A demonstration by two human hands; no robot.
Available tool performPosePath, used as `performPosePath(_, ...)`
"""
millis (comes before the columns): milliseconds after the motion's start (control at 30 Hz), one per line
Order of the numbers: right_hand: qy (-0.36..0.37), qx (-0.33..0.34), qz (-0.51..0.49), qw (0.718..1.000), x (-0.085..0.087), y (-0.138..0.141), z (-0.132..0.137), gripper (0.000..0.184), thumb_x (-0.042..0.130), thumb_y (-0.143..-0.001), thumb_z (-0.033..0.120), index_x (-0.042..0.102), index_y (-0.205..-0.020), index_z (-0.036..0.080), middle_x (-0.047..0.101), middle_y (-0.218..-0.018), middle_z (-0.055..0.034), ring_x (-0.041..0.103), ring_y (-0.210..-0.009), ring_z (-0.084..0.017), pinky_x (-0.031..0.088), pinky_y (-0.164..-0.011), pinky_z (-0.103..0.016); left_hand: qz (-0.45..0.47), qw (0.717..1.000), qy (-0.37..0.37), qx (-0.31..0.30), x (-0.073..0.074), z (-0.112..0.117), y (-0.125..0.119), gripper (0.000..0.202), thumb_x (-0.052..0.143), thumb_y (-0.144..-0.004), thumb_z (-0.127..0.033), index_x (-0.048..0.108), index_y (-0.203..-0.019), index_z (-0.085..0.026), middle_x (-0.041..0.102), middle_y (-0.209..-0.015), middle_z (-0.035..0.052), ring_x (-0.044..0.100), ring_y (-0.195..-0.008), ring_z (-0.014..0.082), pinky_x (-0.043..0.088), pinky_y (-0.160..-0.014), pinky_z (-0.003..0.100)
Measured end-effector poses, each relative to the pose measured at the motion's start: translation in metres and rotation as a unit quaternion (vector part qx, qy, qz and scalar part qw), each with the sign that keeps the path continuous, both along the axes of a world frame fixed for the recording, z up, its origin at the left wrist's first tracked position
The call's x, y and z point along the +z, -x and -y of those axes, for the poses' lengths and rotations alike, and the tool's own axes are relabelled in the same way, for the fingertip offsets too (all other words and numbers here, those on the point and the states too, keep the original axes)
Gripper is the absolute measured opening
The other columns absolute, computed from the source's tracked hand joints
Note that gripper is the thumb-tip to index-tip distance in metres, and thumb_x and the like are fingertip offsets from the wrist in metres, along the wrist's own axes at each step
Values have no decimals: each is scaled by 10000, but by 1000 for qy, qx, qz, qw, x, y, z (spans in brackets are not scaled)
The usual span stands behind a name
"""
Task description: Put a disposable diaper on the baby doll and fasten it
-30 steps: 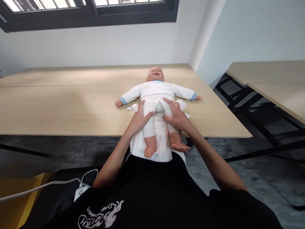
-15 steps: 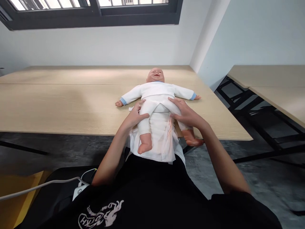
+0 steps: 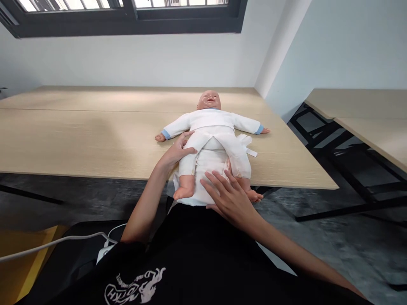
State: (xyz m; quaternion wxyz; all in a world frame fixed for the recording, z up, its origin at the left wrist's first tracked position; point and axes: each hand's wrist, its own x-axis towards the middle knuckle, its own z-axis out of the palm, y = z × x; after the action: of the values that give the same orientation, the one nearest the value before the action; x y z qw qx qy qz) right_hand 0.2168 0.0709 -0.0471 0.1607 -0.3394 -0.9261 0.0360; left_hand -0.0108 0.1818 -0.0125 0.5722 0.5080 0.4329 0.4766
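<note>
A baby doll (image 3: pixel 212 120) in a white outfit with blue cuffs lies on its back on the wooden table, arms spread and feet toward me. Beneath its hips and between its legs spreads an unfolded white diaper (image 3: pixel 206 163), whose near end hangs past the table edge against my black shirt. My left hand (image 3: pixel 178 149) is curled round the doll's thigh on the left, thumb on top. Fingers spread, my right hand (image 3: pixel 229 197) lies over the diaper's near part, beside the doll's other leg. A white diaper tab (image 3: pixel 251 152) sticks out to the right of that leg.
The table (image 3: pixel 79 140) runs far to the left and ends at a right corner. A second table (image 3: pixel 375 127) with black legs stands to the right. On the lower left are a black chair (image 3: pixel 73 250), a white cable (image 3: pixel 60 240) and a yellow box (image 3: pixel 34 258).
My right hand has let go of the doll's thigh and come down toward me onto the diaper. The doll's legs have moved closer together, and the tab on the right now shows.
</note>
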Motion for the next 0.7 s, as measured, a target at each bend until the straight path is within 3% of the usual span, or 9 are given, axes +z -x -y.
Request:
performPosePath(67,-2,-7,8,1000,-11,2,1,1370,787,-766,215,-345,-1507,430,141,-1654,40,220,-1545,-331,306,-1296,-648,1,1000,0,-2,0,-2,1,718,785,-631,-157,575,-1312,-245,688,-1102,43,659,-1042,224,526,-812,270)
performPosePath(133,-7,1,3,1000,-17,2,5,1226,688,-826,194,-270,-1539,474,254,-1642,86,286,-1532,-328,366,-1269,-645,9,1000,2,3,0,-3,2,718,786,-624,-143,586,-1306,-247,695,-1104,42,668,-1024,219,530,-798,267)
performPosePath(200,-12,10,-6,1000,-18,1,11,1028,587,-895,191,-76,-1577,579,437,-1565,144,453,-1460,-316,473,-1213,-594,17,1000,8,4,0,-3,2,733,788,-622,-141,587,-1318,-251,699,-1111,38,671,-1012,209,532,-792,259)
performPosePath(267,-9,25,-9,1000,-14,-1,18,828,534,-935,213,197,-1562,636,602,-1423,148,603,-1333,-305,547,-1148,-546,21,1000,12,0,0,-2,2,751,794,-617,-141,582,-1330,-247,701,-1115,34,671,-1015,203,532,-790,248)
performPosePath(400,0,13,-21,1000,18,-1,13,464,503,-969,297,611,-1361,520,726,-1160,56,713,-1116,-296,549,-1114,-543,37,999,15,-3,4,1,1,769,801,-611,-152,576,-1340,-248,704,-1127,43,688,-973,211,549,-780,270)
performPosePath(467,-15,-18,-47,999,45,3,-6,316,468,-995,326,707,-1189,395,728,-1055,3,713,-1042,-282,511,-1134,-548,52,999,14,-6,8,0,1,798,806,-606,-171,558,-1359,-265,702,-1114,40,696,-922,212,561,-782,301)
performPosePath(567,-89,-79,-147,982,88,8,-60,293,389,-1027,325,649,-927,235,695,-917,-60,679,-924,-258,518,-1057,-515,49,999,-1,-11,9,-6,3,658,790,-633,-217,601,-1263,-249,699,-1021,32,691,-899,229,565,-758,329)
performPosePath(633,-89,-114,-199,969,111,10,-106,234,471,-1012,406,601,-954,220,676,-923,-75,649,-935,-275,530,-988,-483,32,999,-5,-12,7,-11,4,456,778,-657,-257,640,-1088,-202,687,-905,44,676,-867,247,558,-720,344)
performPosePath(700,-68,-122,-238,961,125,12,-153,223,517,-1002,430,581,-1024,217,670,-982,-77,632,-998,-282,517,-984,-455,24,1000,2,-1,4,-13,6,397,800,-622,-261,618,-966,-181,674,-873,50,660,-839,240,560,-721,350)
